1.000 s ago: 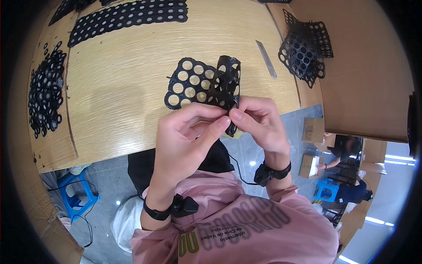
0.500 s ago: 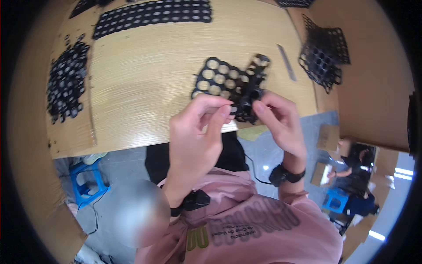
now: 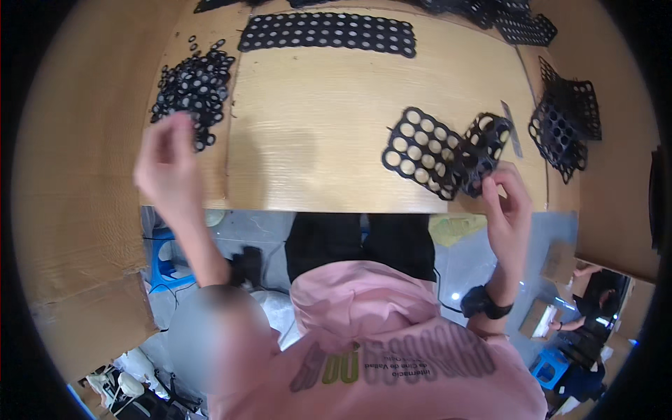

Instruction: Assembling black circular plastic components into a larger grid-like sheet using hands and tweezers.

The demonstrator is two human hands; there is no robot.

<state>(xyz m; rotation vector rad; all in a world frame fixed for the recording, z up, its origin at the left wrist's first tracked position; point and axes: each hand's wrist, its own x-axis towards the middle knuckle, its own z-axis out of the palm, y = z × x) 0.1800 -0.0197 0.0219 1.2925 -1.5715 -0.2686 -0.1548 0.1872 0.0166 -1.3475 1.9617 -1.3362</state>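
My left hand point(image 3: 170, 162) is at the near edge of a pile of small black round pieces point(image 3: 198, 85) at the left of the table. Its fingers look pinched together, though motion blurs the tips and hides what they may hold. My right hand point(image 3: 509, 208) grips the near right corner of a black sheet full of round holes point(image 3: 418, 150) between thumb and fingers. The sheet's left part lies flat on the table, while its right part is folded and curls up beside my fingers.
A flat black holed sheet point(image 3: 325, 33) lies along the far side of the wooden table point(image 3: 301, 133). A thin metal blade or ruler point(image 3: 513, 129) lies behind the folded sheet. More black holed sheets point(image 3: 567, 119) are heaped at the right. Blue stools point(image 3: 551, 365) and another person point(image 3: 595, 308) are beyond the table.
My left hand has moved from the folded sheet leftward to the pile of round pieces. My right hand still holds the sheet. The whole view has shifted, with the table appearing farther right.
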